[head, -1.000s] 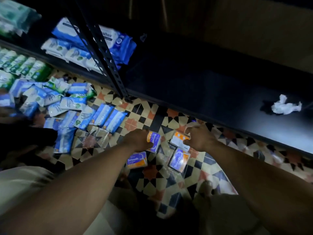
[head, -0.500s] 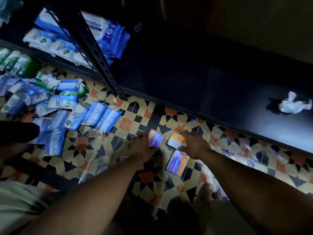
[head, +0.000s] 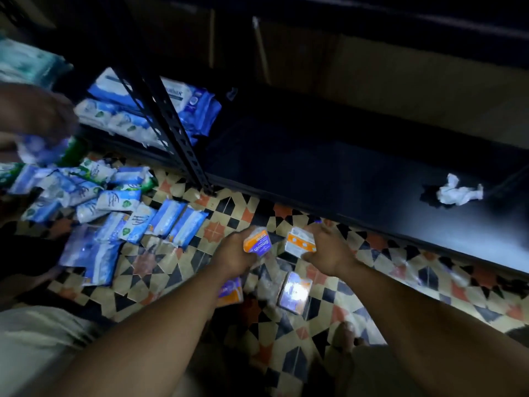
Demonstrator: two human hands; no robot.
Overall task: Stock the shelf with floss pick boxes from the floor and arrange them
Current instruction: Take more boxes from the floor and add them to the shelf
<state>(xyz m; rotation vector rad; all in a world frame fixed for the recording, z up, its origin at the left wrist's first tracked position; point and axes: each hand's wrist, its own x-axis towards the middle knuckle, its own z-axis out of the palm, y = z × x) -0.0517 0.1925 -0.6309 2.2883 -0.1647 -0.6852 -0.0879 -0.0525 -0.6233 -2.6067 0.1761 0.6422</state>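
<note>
**Both hands gripping one floss pick box each, above the floor**

Black shelf [head: 343, 173] is running low across the right side. Tiled floor [head: 223, 233] is showing in front of it, with a pile of blue packs [head: 114, 219] lying at left. Left hand [head: 234, 255] is gripping the purple-orange box [head: 257, 242], fingers curled round it. Right hand [head: 329, 250] is clamping the white-orange box [head: 300, 242] between thumb and fingers. Both boxes are sitting just beside each other, near the shelf edge. Glossy box [head: 294, 292] and half-hidden box [head: 230, 293] are lying on the tiles below the hands. Crumpled tissue [head: 458, 193] is lying on the shelf, well apart.
</note>
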